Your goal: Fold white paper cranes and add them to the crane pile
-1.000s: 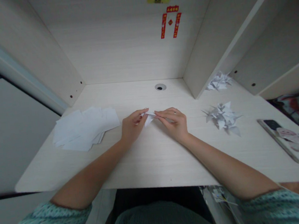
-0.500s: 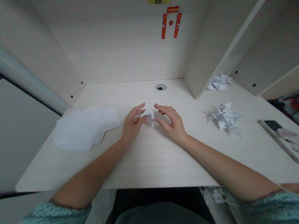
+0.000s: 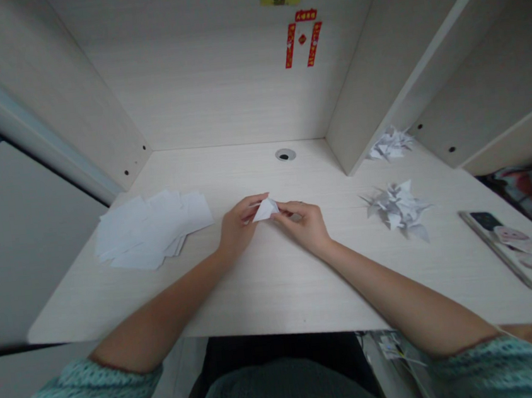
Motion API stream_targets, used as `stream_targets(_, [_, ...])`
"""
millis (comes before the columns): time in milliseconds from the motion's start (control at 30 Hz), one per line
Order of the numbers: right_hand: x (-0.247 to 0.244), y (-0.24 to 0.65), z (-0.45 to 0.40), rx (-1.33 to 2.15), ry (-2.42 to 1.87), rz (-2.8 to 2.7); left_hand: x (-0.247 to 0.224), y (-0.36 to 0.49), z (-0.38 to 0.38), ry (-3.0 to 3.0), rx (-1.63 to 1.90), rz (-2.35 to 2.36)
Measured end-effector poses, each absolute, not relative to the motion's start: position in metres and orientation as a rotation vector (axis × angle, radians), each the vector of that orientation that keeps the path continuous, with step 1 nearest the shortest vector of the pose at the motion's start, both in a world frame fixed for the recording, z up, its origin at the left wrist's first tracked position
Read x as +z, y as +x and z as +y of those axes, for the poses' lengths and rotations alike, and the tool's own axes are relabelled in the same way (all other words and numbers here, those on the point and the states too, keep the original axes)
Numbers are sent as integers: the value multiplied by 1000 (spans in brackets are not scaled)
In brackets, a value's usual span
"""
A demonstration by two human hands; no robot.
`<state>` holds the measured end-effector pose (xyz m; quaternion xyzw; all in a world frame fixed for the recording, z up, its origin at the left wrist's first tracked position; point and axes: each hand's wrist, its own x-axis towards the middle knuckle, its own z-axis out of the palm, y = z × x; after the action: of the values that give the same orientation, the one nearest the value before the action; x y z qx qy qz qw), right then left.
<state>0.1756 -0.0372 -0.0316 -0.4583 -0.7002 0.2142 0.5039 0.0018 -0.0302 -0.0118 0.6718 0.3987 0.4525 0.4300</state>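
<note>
Your left hand [image 3: 239, 226] and right hand [image 3: 304, 226] pinch a small folded white paper [image 3: 265, 210] between their fingertips, with a stack of white paper sheets [image 3: 150, 231] to the left and a pile of folded paper figures [image 3: 397, 209] to the right on the wood-grain desk [image 3: 275, 286].

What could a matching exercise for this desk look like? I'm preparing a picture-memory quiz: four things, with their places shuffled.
Things:
1. Loose white paper sheets
2. Small folded white paper
3. Heap of folded paper figures
4. Red paper strips

Places:
A. Held between the left hand and right hand
B. On the desk, right of the hands
C. On the back panel, above the desk
D. On the desk, left of the hands

Pairs: 1-D, 2-A, 3-B, 4-C
</note>
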Motion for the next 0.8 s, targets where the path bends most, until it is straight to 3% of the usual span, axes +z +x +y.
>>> stream_targets(400, [-31,176,-37,373,-1224,-1635,-6,4,-42,2442,1188,1165])
stream_targets(800, [-30,174,-40,305,-1175,-1755,-13,2,-37,2389,1237,1379])
